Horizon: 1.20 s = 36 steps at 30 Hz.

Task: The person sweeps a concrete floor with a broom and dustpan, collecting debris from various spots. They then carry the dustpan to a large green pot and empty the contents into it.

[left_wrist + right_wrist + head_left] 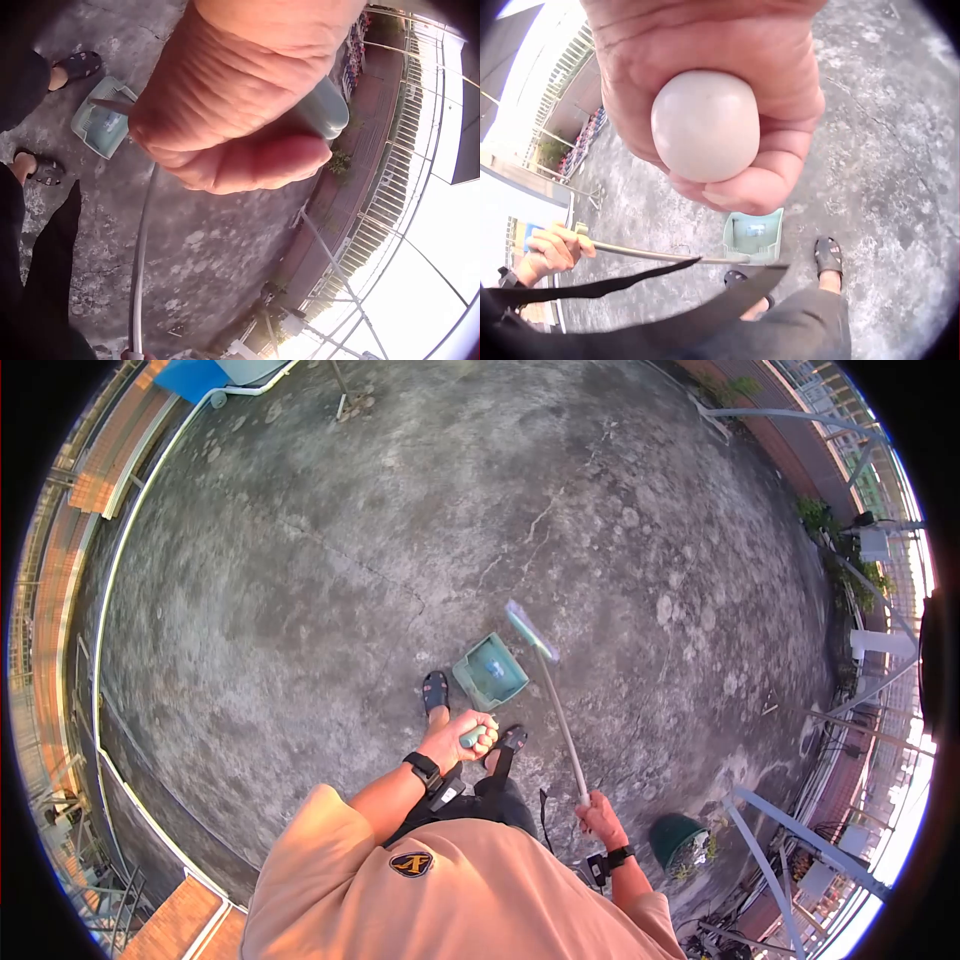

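Observation:
The left hand (462, 736) has its fingers curled round the green handle end (472, 737) of a long-handled dustpan. The light green dustpan (503, 685) is on the concrete by the feet, with a small pale bluish patch inside. The right hand (601, 820) grips the top of a broom's grey pole (566, 733); its white rounded end (705, 126) pokes out of the fist in the right wrist view. The broom head (531, 630), slightly blurred, is to the right of and beyond the dustpan; whether it touches the ground I cannot tell.
Two dark shoes (435, 691) stand close to the dustpan. A dark green pot (675, 838) with a plant sits beyond the right arm. White pipe (98, 650) runs along the left edge; blue-grey metal struts (810, 840) and railings line the right. Cracked concrete (400, 540) stretches ahead.

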Available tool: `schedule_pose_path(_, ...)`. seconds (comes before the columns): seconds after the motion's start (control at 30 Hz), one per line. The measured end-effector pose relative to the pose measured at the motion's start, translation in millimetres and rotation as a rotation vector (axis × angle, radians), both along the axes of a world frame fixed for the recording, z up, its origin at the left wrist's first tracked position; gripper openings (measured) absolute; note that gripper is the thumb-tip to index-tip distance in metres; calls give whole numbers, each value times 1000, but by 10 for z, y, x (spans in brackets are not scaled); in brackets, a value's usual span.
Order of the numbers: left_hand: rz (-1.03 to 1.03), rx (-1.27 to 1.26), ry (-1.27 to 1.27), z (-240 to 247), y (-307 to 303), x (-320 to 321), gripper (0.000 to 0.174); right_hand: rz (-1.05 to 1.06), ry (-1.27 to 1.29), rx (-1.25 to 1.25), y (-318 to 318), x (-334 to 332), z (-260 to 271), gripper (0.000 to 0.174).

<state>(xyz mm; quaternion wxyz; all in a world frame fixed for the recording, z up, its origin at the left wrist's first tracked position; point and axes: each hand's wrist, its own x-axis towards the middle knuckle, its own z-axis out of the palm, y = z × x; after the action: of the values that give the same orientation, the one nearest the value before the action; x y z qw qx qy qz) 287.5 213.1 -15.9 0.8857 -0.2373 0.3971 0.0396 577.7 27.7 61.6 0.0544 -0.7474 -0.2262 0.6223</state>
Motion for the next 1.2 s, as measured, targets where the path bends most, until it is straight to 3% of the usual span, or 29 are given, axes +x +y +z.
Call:
schedule_pose_path(0.17, -9, 66, -34, 189, 131, -207, 18, 77, -143, 184, 1256, 359, -305, 14)
schedule_pose_path(0.3, 6, 105, -53, 291, 298, -378, 18, 277, -263, 223, 2270, 504, -863, 16)
schedule_pose_path(0.4, 54, 109, -57, 273, 464, -502, 15, 225, -367, 185, 2619, 157, -1208, 19)
schedule_pose_path(0.47, 86, 101, 15, 289, 568, -543, 18, 266, -348, 138, 2574, 136, -1710, 23)
schedule_pose_path(0.57, 154, 62, 34, 240, 724, -628, 16, 936, -246, -27, 1448, -115, -2244, 35)
schedule_pose_path(0.6, 169, 46, 20, 197, 779, -644, 15, 1159, -214, -87, 1409, -26, -2365, 39)
schedule_pose_path(0.63, 173, 42, 17, 130, 823, -664, 15, 675, -249, -226, 1546, -414, -1315, 41)
schedule_pose_path(0.7, 145, 67, 26, 96, 922, -688, 16, 745, -182, -231, 1127, -471, -966, 35)
schedule_pose_path(0.73, 110, 91, 53, 109, 973, -704, 16, 668, -101, -294, 806, -389, -1063, 33)
schedule_pose_path(0.8, 68, 113, 52, 284, 1094, -735, 17, 692, -45, -284, 732, -483, -531, 29)
schedule_pose_path(0.87, 110, 121, 29, 275, 1111, -761, 14, 525, -27, -83, 480, -297, -441, 29)
schedule_pose_path(0.97, 74, 104, 35, 238, 1104, -731, 16, 339, -38, -194, 701, -253, 9, 25)
schedule_pose_path(1.07, 48, 117, 45, 164, 1042, -721, 19, 242, -75, -117, 965, -175, 147, 25)
schedule_pose_path(1.2, 58, 133, 54, 198, 1015, -693, 16, 289, -223, 74, 1613, -1, -156, 23)
